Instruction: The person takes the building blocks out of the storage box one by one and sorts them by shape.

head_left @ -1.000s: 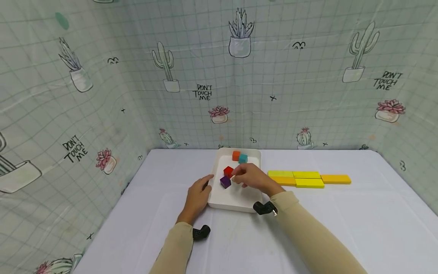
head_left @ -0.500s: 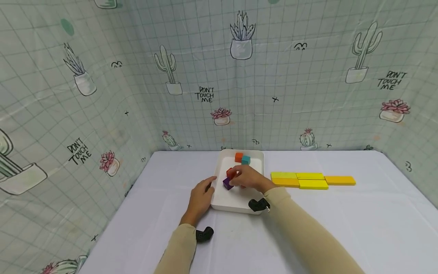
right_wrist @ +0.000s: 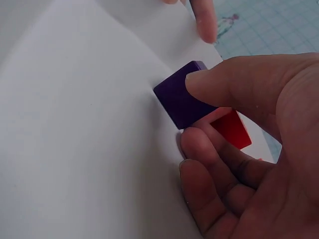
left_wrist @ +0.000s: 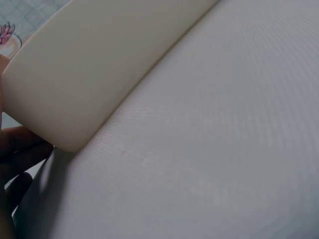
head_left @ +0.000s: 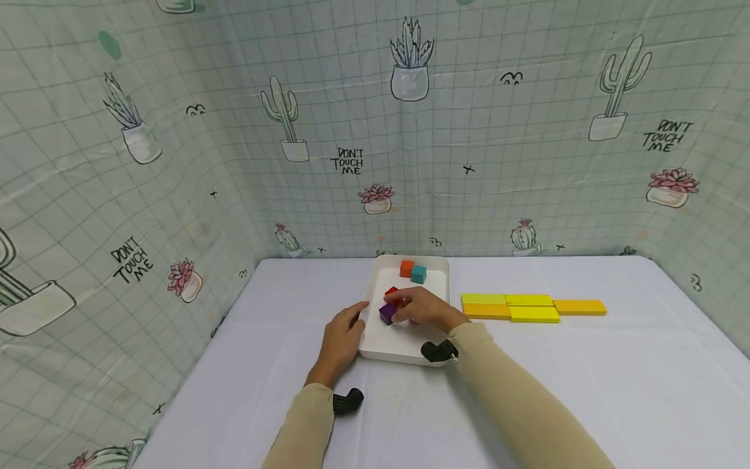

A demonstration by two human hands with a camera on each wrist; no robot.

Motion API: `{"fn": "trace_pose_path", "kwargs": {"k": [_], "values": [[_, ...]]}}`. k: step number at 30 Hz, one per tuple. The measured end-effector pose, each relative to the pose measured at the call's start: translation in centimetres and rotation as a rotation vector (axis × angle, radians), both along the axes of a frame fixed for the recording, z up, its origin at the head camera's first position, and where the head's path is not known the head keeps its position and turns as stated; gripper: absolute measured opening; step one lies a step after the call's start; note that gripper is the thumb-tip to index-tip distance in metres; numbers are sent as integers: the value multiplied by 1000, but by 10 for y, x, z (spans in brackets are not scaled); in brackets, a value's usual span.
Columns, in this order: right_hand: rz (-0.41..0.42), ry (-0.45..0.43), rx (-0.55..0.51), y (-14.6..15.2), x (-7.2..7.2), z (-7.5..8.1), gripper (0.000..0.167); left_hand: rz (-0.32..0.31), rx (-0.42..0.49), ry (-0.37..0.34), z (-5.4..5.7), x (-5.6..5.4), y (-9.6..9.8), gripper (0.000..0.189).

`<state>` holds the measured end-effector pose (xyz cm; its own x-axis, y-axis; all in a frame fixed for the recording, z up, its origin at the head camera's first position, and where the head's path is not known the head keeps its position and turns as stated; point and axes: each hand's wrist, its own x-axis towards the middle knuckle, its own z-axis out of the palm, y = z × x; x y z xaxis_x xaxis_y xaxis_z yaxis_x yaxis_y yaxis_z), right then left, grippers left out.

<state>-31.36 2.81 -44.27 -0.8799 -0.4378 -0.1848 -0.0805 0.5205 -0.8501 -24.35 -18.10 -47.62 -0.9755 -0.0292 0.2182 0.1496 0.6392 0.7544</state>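
Purple cube (head_left: 386, 315) sat in white tray (head_left: 392, 342), pinched by right hand (head_left: 426, 309); red cube (right_wrist: 234, 130) just beside; left hand (head_left: 340, 337) rested loosely against tray's left wall; orange cube (head_left: 407, 268) and teal cube (head_left: 418, 274) lay near tray's far end

Purple cube (head_left: 387, 314): solid color, flat faces, sharp edges, turned askew to tray sides. Pinched in right hand (head_left: 420, 306), left half of tray, roughly mid-length. Can't tell if it's off the tray floor. Tray (head_left: 392, 355): white, shallow, rectangular, rounded corners, sits flat, long sides near-to-far.
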Motion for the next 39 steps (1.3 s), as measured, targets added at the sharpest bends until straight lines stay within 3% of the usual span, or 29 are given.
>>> {"fn": "trace_pose_path", "kwargs": {"k": [14, 30, 39], "values": [[38, 40, -1, 5, 0, -4, 35, -11, -12, 13, 0, -1, 1, 40], [-33, -47, -175, 10, 3, -1, 33, -16, 32, 5, 0, -1, 1, 39], [2, -39, -229, 10, 7, 3, 35, -9, 17, 11, -3, -2, 0, 39]]}}
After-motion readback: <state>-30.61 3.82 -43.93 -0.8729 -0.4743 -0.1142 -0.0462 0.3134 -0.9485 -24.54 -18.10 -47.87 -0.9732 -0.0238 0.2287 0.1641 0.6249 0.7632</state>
